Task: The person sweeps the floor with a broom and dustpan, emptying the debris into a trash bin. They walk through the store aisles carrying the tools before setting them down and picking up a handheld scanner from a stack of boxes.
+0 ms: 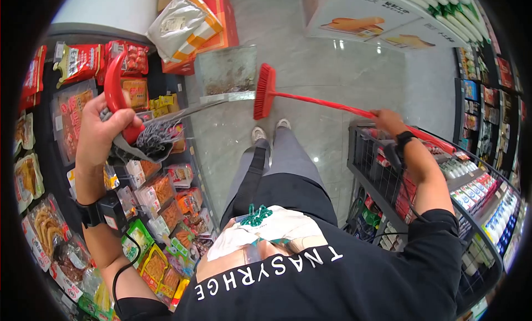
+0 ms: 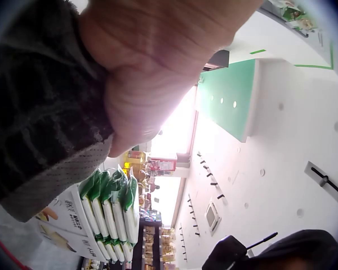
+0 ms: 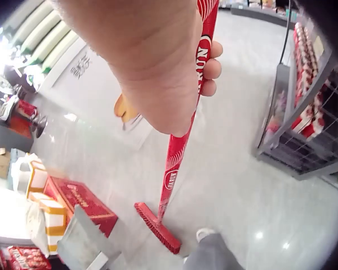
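Observation:
My right hand (image 1: 389, 123) grips the red handle of a broom (image 1: 321, 102), fingers wrapped round it below the printed lettering. The broom's red bristled head (image 3: 158, 228) stands near my shoes, beside the open edge of a dustpan (image 1: 227, 58). Dark debris lies in that dustpan. From it a grey pole (image 1: 213, 104) runs up to my left hand (image 1: 100, 130), which holds a red hooked handle (image 1: 114, 83). A grey stringy cloth (image 1: 158, 139) hangs at the same hand, and its dark fabric (image 2: 39, 112) fills the left of the left wrist view.
Shelves of packaged snacks (image 1: 149, 265) line my left side. On my right stands a black wire rack (image 1: 377, 155) with bottles and cartons. Ahead are a red box (image 1: 224, 13) with a white-and-orange package (image 1: 185, 27) and a white printed display stand (image 1: 354, 24).

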A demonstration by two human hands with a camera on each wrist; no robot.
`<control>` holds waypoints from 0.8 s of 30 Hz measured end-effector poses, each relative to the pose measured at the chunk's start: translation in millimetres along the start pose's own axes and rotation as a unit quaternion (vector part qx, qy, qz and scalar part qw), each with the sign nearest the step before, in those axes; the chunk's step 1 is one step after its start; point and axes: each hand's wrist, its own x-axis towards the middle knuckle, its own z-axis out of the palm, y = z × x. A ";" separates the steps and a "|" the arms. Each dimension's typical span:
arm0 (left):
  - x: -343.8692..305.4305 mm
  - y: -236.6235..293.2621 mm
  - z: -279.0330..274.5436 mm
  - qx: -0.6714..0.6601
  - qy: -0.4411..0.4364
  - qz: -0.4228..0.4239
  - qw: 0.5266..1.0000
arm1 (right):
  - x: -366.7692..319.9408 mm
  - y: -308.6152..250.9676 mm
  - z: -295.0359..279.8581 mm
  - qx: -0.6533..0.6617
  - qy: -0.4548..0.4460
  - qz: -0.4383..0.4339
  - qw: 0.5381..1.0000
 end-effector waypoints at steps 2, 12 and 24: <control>-0.6 -5.9 1.0 0.021 -0.017 -0.008 1.000 | -27.1 24.0 -7.0 -0.017 -0.010 0.049 0.999; 46.6 -32.7 52.0 0.111 -0.171 0.045 0.978 | -89.0 68.1 -45.6 0.133 0.022 0.187 0.973; 48.3 24.7 109.6 0.190 -0.194 0.037 0.962 | -86.3 166.5 12.1 0.253 0.059 0.350 0.900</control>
